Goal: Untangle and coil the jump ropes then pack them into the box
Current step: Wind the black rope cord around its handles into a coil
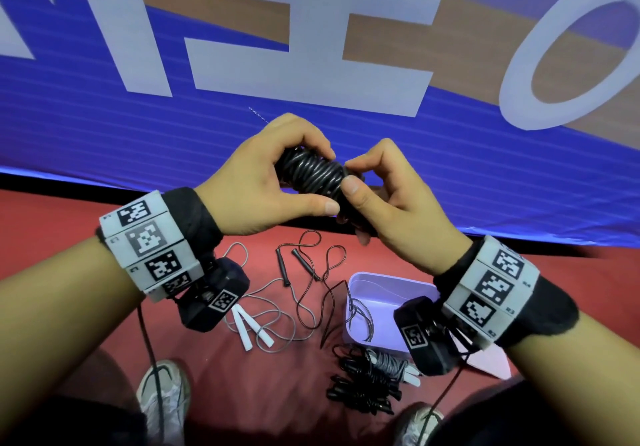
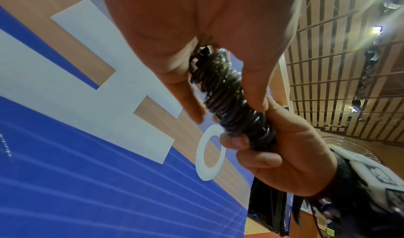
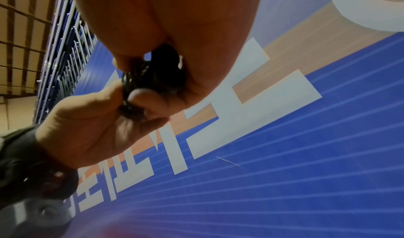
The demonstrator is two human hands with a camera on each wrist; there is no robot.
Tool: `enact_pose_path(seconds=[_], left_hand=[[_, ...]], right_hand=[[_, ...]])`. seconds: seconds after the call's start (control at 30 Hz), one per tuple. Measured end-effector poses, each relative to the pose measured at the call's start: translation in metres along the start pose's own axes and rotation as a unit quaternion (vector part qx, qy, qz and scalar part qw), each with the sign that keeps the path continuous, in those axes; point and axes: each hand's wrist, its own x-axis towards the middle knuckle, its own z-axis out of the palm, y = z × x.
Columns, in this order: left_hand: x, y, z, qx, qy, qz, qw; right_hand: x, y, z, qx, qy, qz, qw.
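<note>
Both hands hold one tightly coiled black jump rope (image 1: 311, 172) up at chest height. My left hand (image 1: 263, 182) grips its left end, thumb underneath. My right hand (image 1: 377, 189) pinches the coil's right end between thumb and fingers. The same black jump rope (image 2: 227, 96) shows as stacked glossy loops in the left wrist view, and in the right wrist view the black jump rope (image 3: 150, 79) is mostly covered by fingers. On the red floor below stands a pale lilac box (image 1: 377, 310) with a dark rope hanging over its rim.
Loose on the floor lie a grey rope with white handles (image 1: 252, 328) and a dark red rope with black handles (image 1: 304, 272). Coiled black and grey ropes (image 1: 367, 380) sit in front of the box. A blue banner (image 1: 138, 134) stands behind; my shoes (image 1: 162, 390) are below.
</note>
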Motion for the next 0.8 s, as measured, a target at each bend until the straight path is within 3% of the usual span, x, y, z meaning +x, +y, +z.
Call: enact_pose_path(seconds=[0.07, 0.2, 0.27, 0.5, 0.6, 0.8], left_hand=[[0.002, 0.002, -0.001, 0.036, 0.008, -0.001, 0.999], [0.004, 0.006, 0.0, 0.173, 0.11, 0.038, 0.978], [0.004, 0.008, 0.003, 0.2, 0.129, 0.059, 0.969], [0.0, 0.007, 0.004, 0.22, 0.162, 0.057, 0.96], [-0.002, 0.015, 0.009, 0.293, 0.176, 0.033, 0.939], [0.006, 0.013, 0.011, 0.354, 0.118, 0.035, 0.927]], right_hand=[[0.0, 0.002, 0.004, -0.035, 0.033, -0.019, 0.999], [0.005, 0.008, 0.007, -0.11, 0.1, -0.053, 0.987], [0.007, 0.009, 0.009, -0.126, 0.123, -0.067, 0.982], [0.011, 0.015, 0.014, -0.16, 0.144, -0.13, 0.968], [0.014, 0.021, 0.018, -0.186, 0.16, -0.139, 0.959], [0.018, 0.025, 0.023, -0.173, 0.169, -0.14, 0.96]])
